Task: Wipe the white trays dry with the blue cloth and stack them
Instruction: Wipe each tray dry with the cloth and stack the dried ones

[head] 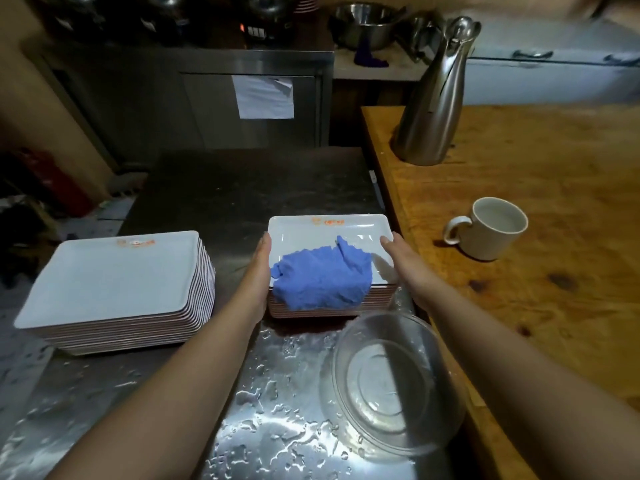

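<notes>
Two stacks of white rectangular trays stand on the wet steel counter. The tall stack point(114, 278) is at the left. The smaller stack point(329, 233) sits in the middle, and a crumpled blue cloth point(322, 277) lies over its near part. My left hand point(261, 265) grips the left edge of the smaller stack, thumb along the rim. At the right edge, my right hand point(401, 254) holds the same stack. How many trays the hands hold is hidden.
A clear glass bowl point(391, 386) stands just in front of the smaller stack. On the wooden table at the right are a white mug point(491, 228) and a steel jug point(433, 98). Water drops cover the near counter point(270, 410).
</notes>
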